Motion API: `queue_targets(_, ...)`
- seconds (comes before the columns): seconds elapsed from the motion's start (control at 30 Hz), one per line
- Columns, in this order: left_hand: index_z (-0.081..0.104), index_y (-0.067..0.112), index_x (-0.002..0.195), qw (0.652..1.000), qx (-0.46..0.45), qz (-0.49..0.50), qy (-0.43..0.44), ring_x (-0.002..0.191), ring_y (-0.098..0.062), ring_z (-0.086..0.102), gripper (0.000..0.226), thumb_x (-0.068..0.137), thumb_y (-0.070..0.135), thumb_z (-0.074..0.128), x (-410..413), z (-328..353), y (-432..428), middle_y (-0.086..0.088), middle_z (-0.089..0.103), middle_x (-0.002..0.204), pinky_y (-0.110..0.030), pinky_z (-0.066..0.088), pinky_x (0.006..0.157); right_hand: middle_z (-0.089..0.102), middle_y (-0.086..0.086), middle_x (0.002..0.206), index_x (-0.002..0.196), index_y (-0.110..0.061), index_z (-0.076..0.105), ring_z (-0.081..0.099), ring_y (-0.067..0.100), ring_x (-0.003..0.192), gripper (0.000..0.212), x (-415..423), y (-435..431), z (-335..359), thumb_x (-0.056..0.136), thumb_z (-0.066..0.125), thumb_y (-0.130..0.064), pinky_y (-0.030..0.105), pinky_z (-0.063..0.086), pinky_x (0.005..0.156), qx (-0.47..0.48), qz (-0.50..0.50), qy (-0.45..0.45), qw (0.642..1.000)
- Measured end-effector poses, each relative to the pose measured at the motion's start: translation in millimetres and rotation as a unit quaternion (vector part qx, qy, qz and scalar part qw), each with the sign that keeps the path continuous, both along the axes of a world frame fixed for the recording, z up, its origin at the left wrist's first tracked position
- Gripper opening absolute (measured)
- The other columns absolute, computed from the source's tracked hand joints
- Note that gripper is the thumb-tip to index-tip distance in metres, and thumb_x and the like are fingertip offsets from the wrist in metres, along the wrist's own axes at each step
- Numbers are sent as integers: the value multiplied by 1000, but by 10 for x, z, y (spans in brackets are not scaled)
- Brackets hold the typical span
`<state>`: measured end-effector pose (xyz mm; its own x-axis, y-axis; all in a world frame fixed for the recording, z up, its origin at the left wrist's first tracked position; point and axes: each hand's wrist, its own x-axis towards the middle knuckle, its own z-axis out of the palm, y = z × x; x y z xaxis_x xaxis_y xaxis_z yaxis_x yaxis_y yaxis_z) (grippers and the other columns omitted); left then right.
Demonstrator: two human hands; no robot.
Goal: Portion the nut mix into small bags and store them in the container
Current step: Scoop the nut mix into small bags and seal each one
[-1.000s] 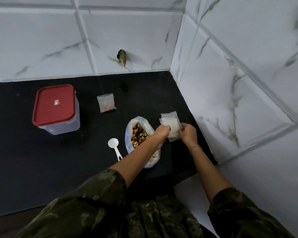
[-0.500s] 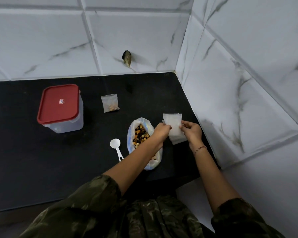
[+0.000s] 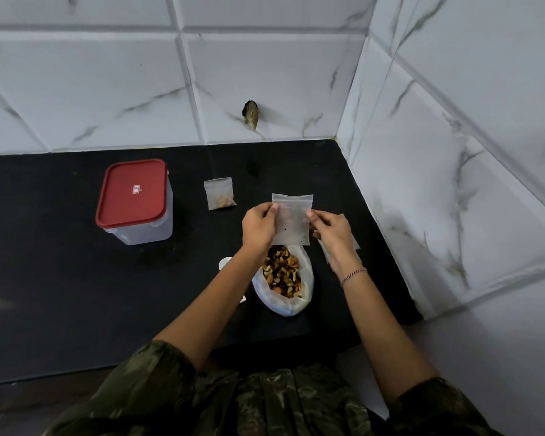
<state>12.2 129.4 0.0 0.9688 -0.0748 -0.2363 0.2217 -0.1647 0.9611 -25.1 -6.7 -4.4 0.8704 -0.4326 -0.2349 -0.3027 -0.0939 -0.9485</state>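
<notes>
My left hand (image 3: pixel 258 226) and right hand (image 3: pixel 331 234) pinched one small bag (image 3: pixel 291 221) mid-frame, above the open nut mix (image 3: pixel 282 272).

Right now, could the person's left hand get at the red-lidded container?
Probably yes. Only bare black counter lies between the left hand and the red-lidded container. But that hand pinches a small bag together with the right hand, so it would likely have to let go first.
</notes>
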Motion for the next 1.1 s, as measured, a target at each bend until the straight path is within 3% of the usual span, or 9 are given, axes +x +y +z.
queue_targets(0.17,67,21,93,997,-49,-38,-37,103,-28,64,22,100,18,46,-60,0,335,-13,69,104,-48,52,92,66,-9,92,100,-19,67,61,9,95,15,50,229,33,88,64,-26,28,53,85,-33,13,-30,999)
queue_targets(0.43,66,15,108,995,-8,-38,-90,85,-7,58,22,100,21,47,-14,-87,796,6,64,93,-21,47,72,62,-3,108,113,-15,62,59,8,99,29,72,656,102,85,67,-22,26,52,88,-164,85,-76,980)
queue_targets(0.5,66,16,110,994,16,-37,-103,85,-2,58,22,99,21,48,8,-131,911,11,64,93,-17,44,72,50,-2,121,124,-17,52,51,4,107,46,30,719,99,82,70,-19,18,48,90,-255,84,-152,951)
queue_targets(0.6,66,18,108,988,63,-52,-132,83,10,56,20,99,18,49,34,-146,1050,19,61,89,-10,44,72,45,3,124,126,-15,53,41,11,116,46,8,827,125,83,68,-22,20,41,97,-448,156,-230,850)
queue_targets(0.67,66,23,105,981,80,-84,-154,84,9,57,19,99,16,49,48,-148,1116,19,63,89,-9,44,73,51,4,118,122,-13,57,45,16,112,38,50,901,144,86,64,-23,27,44,95,-519,217,-218,798)
queue_targets(0.77,64,27,104,974,92,-119,-172,90,7,59,22,98,11,50,80,-160,1191,15,65,93,-10,45,79,59,3,109,114,-14,61,53,17,102,25,137,1017,147,90,59,-23,30,45,87,-553,261,-182,770)
queue_targets(0.87,62,20,119,969,115,-117,-184,106,-2,59,26,97,11,51,62,-181,1243,8,64,110,-12,45,87,64,-1,96,106,-17,59,58,13,87,15,154,1108,175,94,53,-25,30,45,81,-544,257,-176,779)
queue_targets(0.97,33,16,147,966,100,-159,-177,135,-11,39,66,87,9,60,17,-301,1309,0,43,146,-26,35,109,62,-3,84,104,-17,52,58,10,73,12,151,1191,213,96,49,-26,31,46,80,-519,250,-144,805)
queue_targets(1.1,15,19,151,948,200,-155,-191,137,-17,34,103,69,53,67,-98,-409,1295,-3,36,148,-41,32,110,57,-6,76,104,-17,50,57,9,67,13,161,1341,282,96,49,-27,29,49,73,-482,234,-91,839)
